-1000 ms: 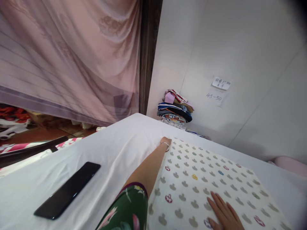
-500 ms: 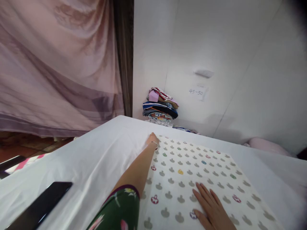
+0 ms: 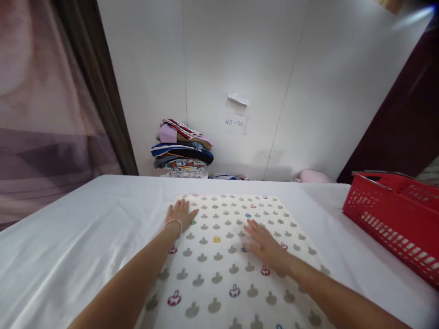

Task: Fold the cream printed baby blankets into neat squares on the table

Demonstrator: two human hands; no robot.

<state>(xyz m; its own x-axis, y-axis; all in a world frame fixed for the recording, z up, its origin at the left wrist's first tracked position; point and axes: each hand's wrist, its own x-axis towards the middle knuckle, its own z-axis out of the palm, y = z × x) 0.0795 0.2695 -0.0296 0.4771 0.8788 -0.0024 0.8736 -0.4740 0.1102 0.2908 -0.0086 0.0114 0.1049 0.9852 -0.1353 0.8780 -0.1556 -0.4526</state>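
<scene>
A white cloth [image 3: 219, 265] printed with grey and coloured mushroom shapes lies spread on the white-covered table. My left hand [image 3: 180, 214], with a bracelet at the wrist, rests flat on the cloth near its far left corner, fingers spread. Over the middle of the cloth is my right hand [image 3: 262, 242], slightly blurred, its fingers extended and nothing in them. Whether the right palm touches the fabric or hovers just above it I cannot tell.
A red plastic basket [image 3: 394, 219] with a metal handle stands on the table's right side. Behind the table rises a stack of folded fabrics [image 3: 183, 148] against the white wall [image 3: 219, 55]. A pink curtain [image 3: 61, 114] hangs at left.
The view has turned right, bringing the red basket into sight. My left hand has opened out flat from the far left corner; my right hand has moved farther up the cloth.
</scene>
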